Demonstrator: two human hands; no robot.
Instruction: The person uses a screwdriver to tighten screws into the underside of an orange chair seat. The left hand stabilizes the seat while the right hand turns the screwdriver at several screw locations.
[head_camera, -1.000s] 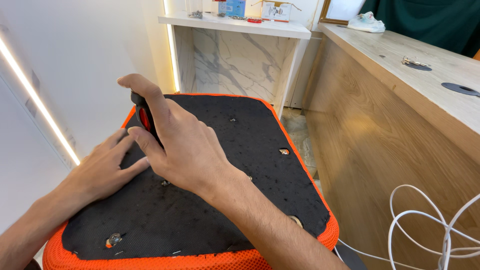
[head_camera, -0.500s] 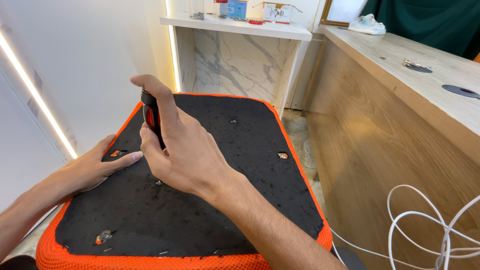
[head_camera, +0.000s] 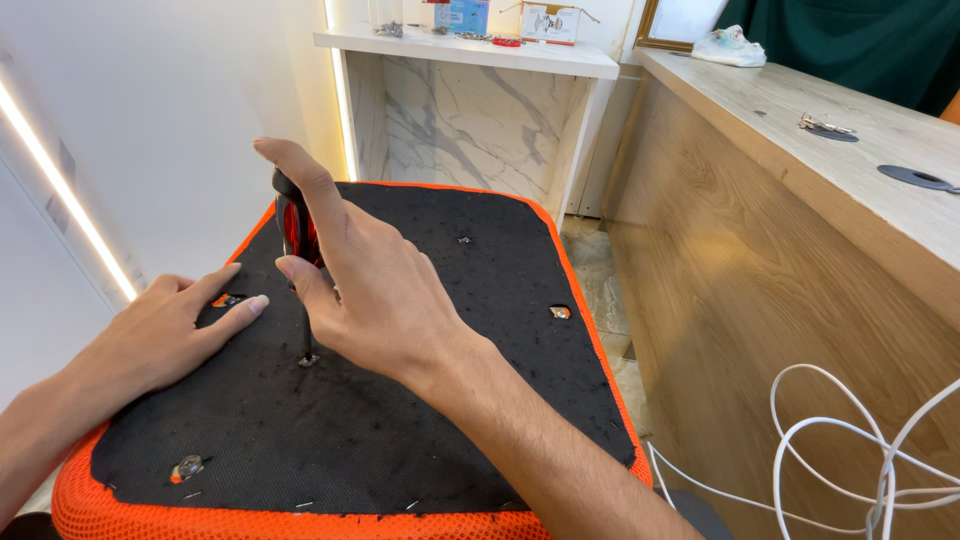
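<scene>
Your right hand (head_camera: 375, 290) has drawn back toward you over the last second, and its grip has loosened: fingers now half open around the red-and-black screwdriver (head_camera: 297, 232), thumb and forefinger lifted rather than wrapped tight. The screwdriver stands upright with its tip on a screw (head_camera: 308, 359) in the black fabric underside of the seat (head_camera: 400, 430), so you look to be re-gripping between turns. Your left hand (head_camera: 160, 335) has slid left of the screwdriver and lies flat, holding nothing, fingertips by a small fitting (head_camera: 230, 300).

Nearer you than the screwdriver, a metal fitting (head_camera: 187, 467) sits at the orange mesh edge (head_camera: 250, 522). Right of it, another hole (head_camera: 560, 312) shows; a white cable (head_camera: 860, 450) loops by the wooden counter (head_camera: 800, 200). Beyond stands a white shelf (head_camera: 470, 50). Nothing blocks the tool.
</scene>
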